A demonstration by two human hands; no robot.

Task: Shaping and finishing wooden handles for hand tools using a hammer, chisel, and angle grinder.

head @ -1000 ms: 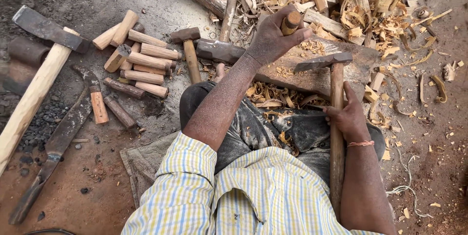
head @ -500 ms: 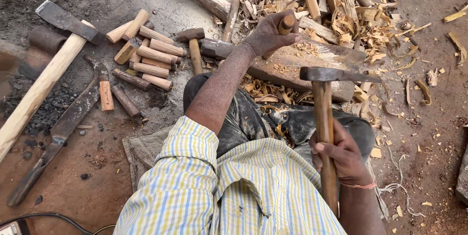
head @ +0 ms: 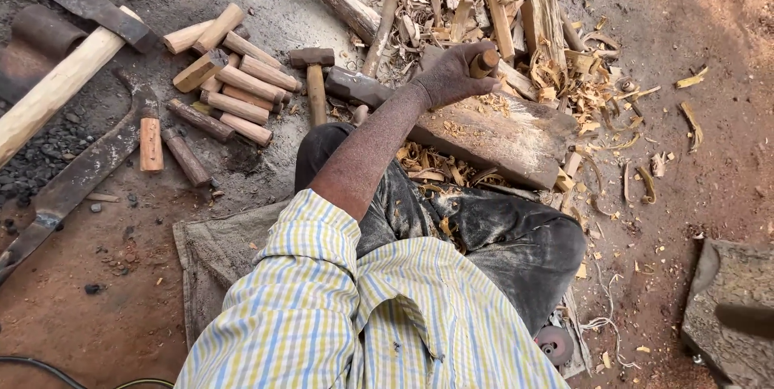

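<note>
My left hand grips a short round wooden peg, standing it upright on a thick wooden chopping block in front of my knees. Wood shavings lie on and around the block. My right hand and the tool it held are out of the frame. I sit on a cloth on the dirt ground, legs in dark trousers folded under me.
A pile of cut wooden pegs lies to the left, beside a small hammer. A large axe and a curved blade rest further left. Split sticks and chips heap behind the block. A stone slab sits at lower right.
My right hand with the long-handled adze has lifted out of view. My left hand stays on the peg atop the block.
</note>
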